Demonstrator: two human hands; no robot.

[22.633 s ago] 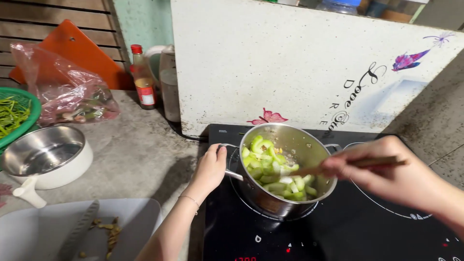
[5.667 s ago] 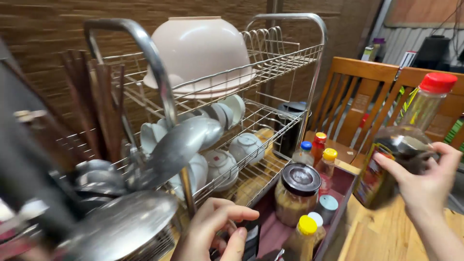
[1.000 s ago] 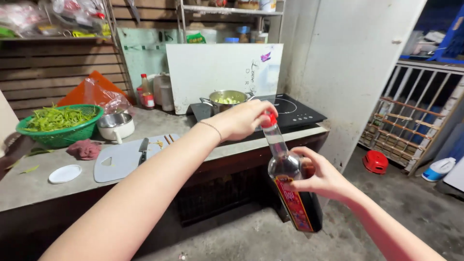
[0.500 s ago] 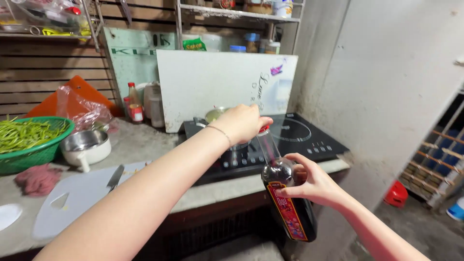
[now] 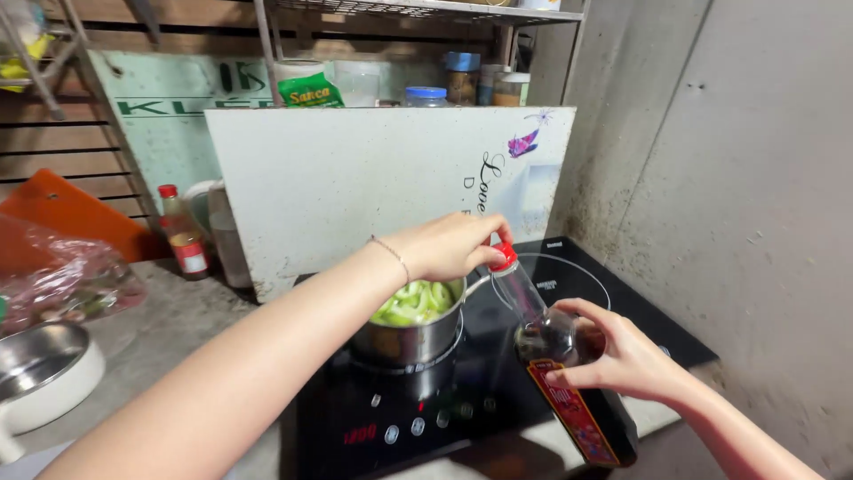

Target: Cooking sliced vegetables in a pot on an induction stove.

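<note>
The right hand [image 5: 622,360] was wrapped around the body of a dark sauce bottle [image 5: 569,373], fingers clamped on the glass just above its red label, holding it tilted in the air over the front right of the black induction cooktop [image 5: 498,400]. The left hand [image 5: 449,249] reached across to the bottle's neck, fingers closed together on the red cap [image 5: 504,258]. The cap still sat on the neck, so opening looked to be only under way; no sauce had been poured, as far as could be seen. Just left of the bottle, a steel pot [image 5: 413,333] stood on the cooktop, filled with pale green cut vegetables [image 5: 413,302] that looked unsauced. The cooktop's red display was lit. Further left on the surface sat a steel bowl [image 5: 35,373] and a small red-capped bottle [image 5: 182,240].
</note>
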